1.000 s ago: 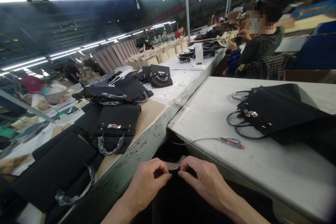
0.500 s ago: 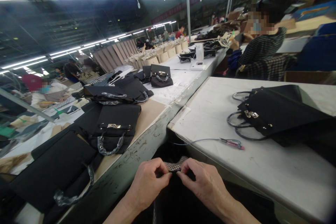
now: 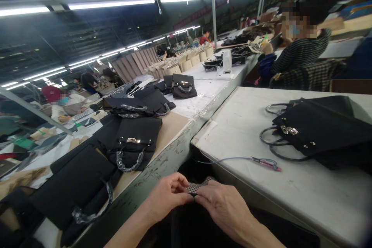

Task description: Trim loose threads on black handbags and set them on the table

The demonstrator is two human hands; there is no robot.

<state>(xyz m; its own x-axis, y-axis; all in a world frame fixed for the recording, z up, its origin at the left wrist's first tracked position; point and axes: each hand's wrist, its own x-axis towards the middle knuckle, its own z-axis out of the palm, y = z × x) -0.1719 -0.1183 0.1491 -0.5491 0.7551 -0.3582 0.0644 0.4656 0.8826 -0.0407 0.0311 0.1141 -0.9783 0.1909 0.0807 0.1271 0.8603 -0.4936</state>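
Note:
My left hand [image 3: 167, 197] and my right hand [image 3: 222, 205] meet low in the middle, in the gap between two tables. Both pinch a small checked fabric piece [image 3: 199, 185], fingertips almost touching. Below the hands lies dark material that I cannot make out. A black handbag [image 3: 314, 130] with ring handles and a metal clasp lies on the white table [image 3: 290, 193] to my right. Pink-handled snips [image 3: 267, 162] on a thin cord lie on that table near the hands.
A long bench [image 3: 162, 143] on the left carries several black handbags [image 3: 133, 143] with wrapped handles. A person in a striped top [image 3: 299, 52] sits at the far right. Other workers sit further left and at the back.
My hands have drawn closer together on the checked piece, and the view has shifted slightly down and left. The bags and snips have not moved.

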